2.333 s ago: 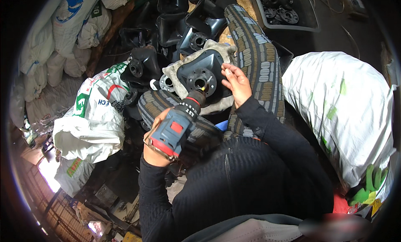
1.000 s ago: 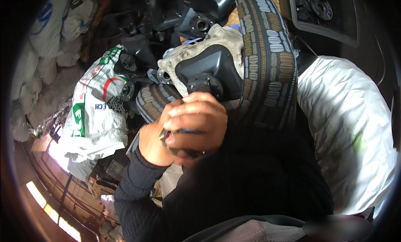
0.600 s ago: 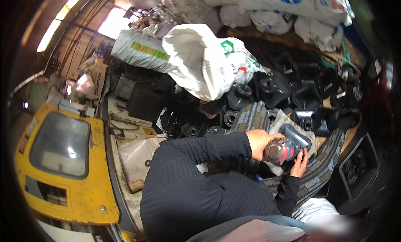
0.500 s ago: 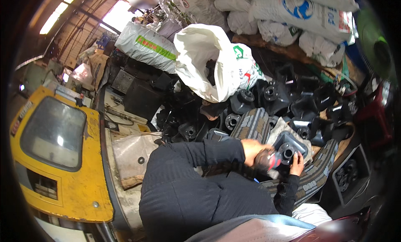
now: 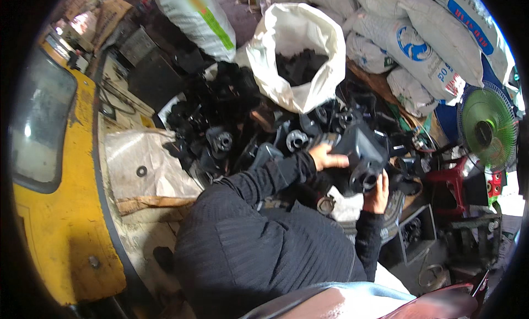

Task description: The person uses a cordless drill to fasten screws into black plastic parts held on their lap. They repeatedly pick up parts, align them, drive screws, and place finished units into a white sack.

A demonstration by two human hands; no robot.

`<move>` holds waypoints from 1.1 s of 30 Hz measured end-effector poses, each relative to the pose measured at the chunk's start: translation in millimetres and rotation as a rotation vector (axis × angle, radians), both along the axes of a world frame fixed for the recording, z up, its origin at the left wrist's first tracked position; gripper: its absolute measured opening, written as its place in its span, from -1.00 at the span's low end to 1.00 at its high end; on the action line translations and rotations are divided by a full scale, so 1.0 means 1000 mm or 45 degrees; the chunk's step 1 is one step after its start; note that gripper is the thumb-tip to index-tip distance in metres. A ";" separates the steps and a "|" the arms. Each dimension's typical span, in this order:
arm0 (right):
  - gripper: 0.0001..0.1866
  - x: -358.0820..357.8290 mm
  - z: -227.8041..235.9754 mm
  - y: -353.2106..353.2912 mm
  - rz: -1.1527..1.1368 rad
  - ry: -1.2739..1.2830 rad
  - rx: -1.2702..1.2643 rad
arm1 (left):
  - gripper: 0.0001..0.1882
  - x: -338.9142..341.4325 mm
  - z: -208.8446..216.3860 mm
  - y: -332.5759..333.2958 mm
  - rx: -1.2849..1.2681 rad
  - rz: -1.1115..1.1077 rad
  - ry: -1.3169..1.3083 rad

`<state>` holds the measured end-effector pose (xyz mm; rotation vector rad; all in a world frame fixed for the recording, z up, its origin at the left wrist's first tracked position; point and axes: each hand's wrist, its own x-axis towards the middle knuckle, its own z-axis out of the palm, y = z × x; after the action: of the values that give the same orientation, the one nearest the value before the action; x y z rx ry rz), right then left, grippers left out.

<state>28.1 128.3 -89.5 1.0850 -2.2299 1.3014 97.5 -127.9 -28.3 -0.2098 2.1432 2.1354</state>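
Note:
Between my two hands is a black plastic part [image 5: 365, 145] with a flared box-like body and a round, holed collar at its near end. My left hand [image 5: 327, 157] grips its left side, thumb and fingers against the wall. Its collar end rests in my right hand [image 5: 377, 194], whose fingers curl round the right side. Below the part lie a patterned cushion-like support [image 5: 392, 215] and a pale cloth [image 5: 346, 204]. A ring-shaped piece [image 5: 325, 205] is just below my left hand.
Many similar black parts [image 5: 220, 141] are heaped ahead. Behind them stands an open white sack [image 5: 259, 54] with dark pieces inside. A grey crate [image 5: 431, 222], a dark red stool [image 5: 449, 181] and a green fan [image 5: 487, 126] are at right. A yellow machine panel [image 5: 85, 231] borders the left.
The black part has been lifted and tilted off the support. My left hand has left the dark, red-trimmed tool, which no longer shows, and now holds the part. The view has shifted right.

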 end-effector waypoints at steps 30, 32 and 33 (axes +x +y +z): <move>-0.71 0.102 -0.086 0.165 -1.204 -1.485 -0.722 | -0.73 -0.216 -0.052 -0.283 -2.507 -0.423 -0.731; -0.72 0.100 -0.081 0.162 -1.211 -1.498 -0.688 | -0.71 -0.210 -0.052 -0.306 -2.351 -0.417 -0.579; -0.72 0.098 -0.079 0.163 -1.219 -1.483 -0.700 | -0.65 -0.205 -0.048 -0.316 -2.095 -0.428 -0.540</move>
<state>126.3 291.4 -168.1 -1.1066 -2.1533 2.0055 -107.6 -444.3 -76.1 -0.3066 2.6702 -0.2110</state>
